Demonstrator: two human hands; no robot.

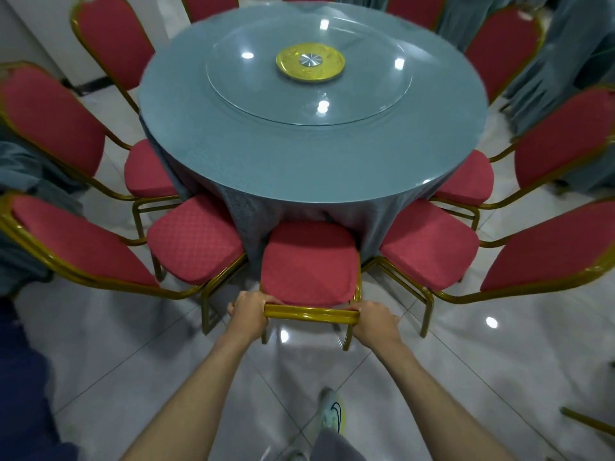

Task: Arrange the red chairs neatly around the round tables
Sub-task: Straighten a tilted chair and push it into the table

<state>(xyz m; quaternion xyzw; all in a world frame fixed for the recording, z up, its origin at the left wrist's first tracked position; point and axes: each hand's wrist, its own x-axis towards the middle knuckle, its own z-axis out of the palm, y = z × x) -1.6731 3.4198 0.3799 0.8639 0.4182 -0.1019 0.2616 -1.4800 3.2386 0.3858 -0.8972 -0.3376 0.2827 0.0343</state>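
Note:
A red chair (pixel 307 261) with a gold frame stands right in front of me, its seat pushed up to the near side of the round table (pixel 332 161). My left hand (pixel 250 309) grips the left end of its gold backrest top rail. My right hand (pixel 375 318) grips the right end of the same rail. The table wears a blue-grey cloth that hangs to the floor. A red chair (pixel 196 242) stands to the left and another red chair (pixel 429 242) to the right, both seats close to the cloth.
Several more red chairs ring the table, their backs (pixel 50 118) leaning outward. A glass turntable (pixel 309 78) with a gold hub lies on the table. Cloth-draped tables (pixel 565 44) stand at the right and left. My shoe (pixel 332 410) is on the glossy tiled floor.

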